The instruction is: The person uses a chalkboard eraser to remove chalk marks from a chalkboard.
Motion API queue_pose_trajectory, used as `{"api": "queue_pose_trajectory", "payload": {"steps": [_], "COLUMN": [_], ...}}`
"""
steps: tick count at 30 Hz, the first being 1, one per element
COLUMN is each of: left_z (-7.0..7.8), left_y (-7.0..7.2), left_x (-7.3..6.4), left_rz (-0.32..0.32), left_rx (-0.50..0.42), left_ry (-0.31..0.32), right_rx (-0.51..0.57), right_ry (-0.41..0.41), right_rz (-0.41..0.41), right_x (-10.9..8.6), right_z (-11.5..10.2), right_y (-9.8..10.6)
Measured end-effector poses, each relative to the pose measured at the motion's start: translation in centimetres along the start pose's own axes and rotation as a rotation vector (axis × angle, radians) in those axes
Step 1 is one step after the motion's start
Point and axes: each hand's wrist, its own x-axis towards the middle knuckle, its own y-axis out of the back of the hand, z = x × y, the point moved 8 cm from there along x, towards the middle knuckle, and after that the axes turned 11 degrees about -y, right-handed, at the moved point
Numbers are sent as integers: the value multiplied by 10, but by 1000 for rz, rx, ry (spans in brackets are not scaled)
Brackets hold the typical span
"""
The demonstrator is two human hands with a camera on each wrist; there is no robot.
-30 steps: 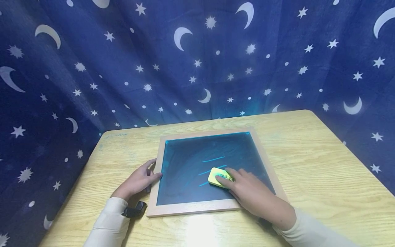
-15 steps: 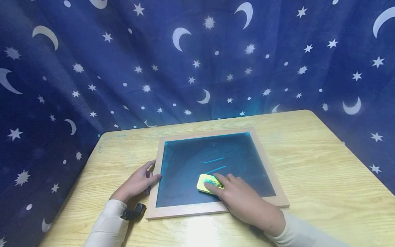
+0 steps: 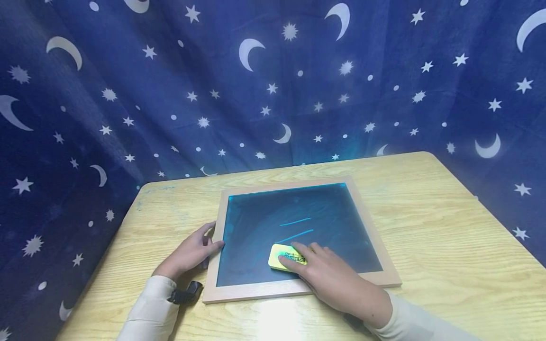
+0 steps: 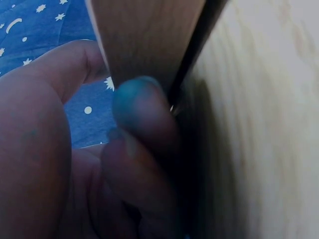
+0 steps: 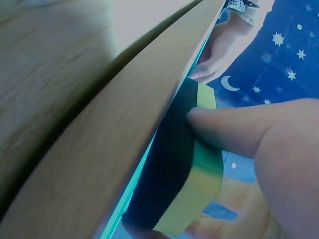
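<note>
A person's right hand (image 3: 330,274) grips a yellow, round-cornered eraser with a dark base (image 3: 277,256), held against the lower middle of a dark rectangular board (image 3: 260,213), just below two slanting bright-blue lines (image 3: 295,221). The left hand (image 3: 191,251) holds the left edge of the board's pale wooden frame (image 3: 260,288), thumb on top. The board lies on a light wood-grain table (image 3: 448,237).

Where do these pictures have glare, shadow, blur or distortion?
Head view: white glare on the table below the board's near edge; the board itself reads clearly. Left wrist view: dim, the left hand soft, dark shadow beside the board. Right wrist view: a washed-out patch on the table, the wooden frame looking bowed.
</note>
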Motion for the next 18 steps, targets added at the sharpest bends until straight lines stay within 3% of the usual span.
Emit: {"api": "queue_pose_trajectory", "payload": {"steps": [18], "left_z": [-3], "left_y": [-1], "left_x": [1], "left_rz": [13], "left_rx": [6], "left_ry": [7], "right_rx": [-56], "right_ry": [3], "right_rz": [39], "right_x": [-2], "right_z": [10], "right_y": [3]}}
